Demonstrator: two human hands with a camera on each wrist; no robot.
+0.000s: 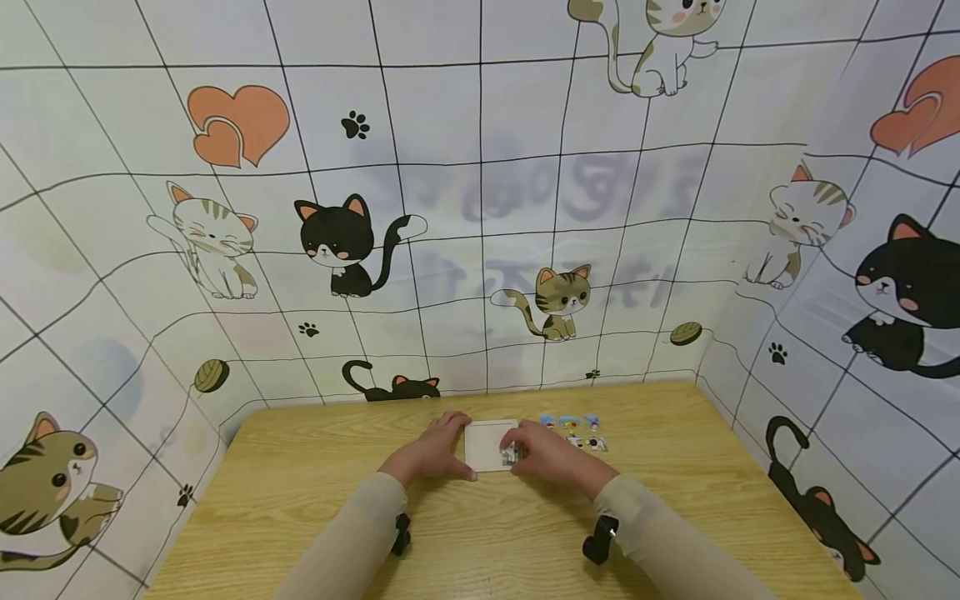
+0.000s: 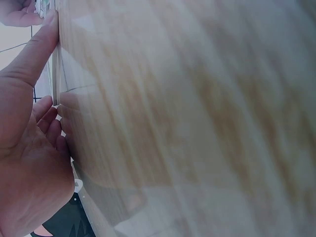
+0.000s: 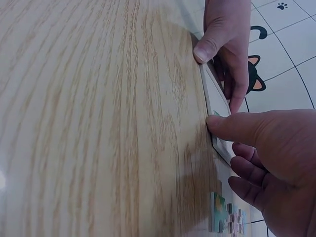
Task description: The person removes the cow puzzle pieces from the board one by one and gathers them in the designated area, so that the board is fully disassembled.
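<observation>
A pale, square, shallow puzzle tray [image 1: 482, 443] lies on the table between the two hands. My left hand [image 1: 431, 450] holds it at the left side, thumb at the near corner and fingers at the far one. At the tray's lower right corner my right hand [image 1: 553, 454] pinches a small printed puzzle piece [image 1: 509, 455] between thumb and fingers; part of the piece is hidden behind them. In the right wrist view, the right thumb [image 3: 232, 126] lies at the tray's near edge, and the left thumb [image 3: 205, 49] presses farther along that edge.
Several colourful puzzle pieces [image 1: 570, 422] lie in rows to the right of the tray, partly behind the right hand. The wooden table [image 1: 480, 533] meets a cloth [image 1: 450, 333] printed with cats and grid lines at the back and sides.
</observation>
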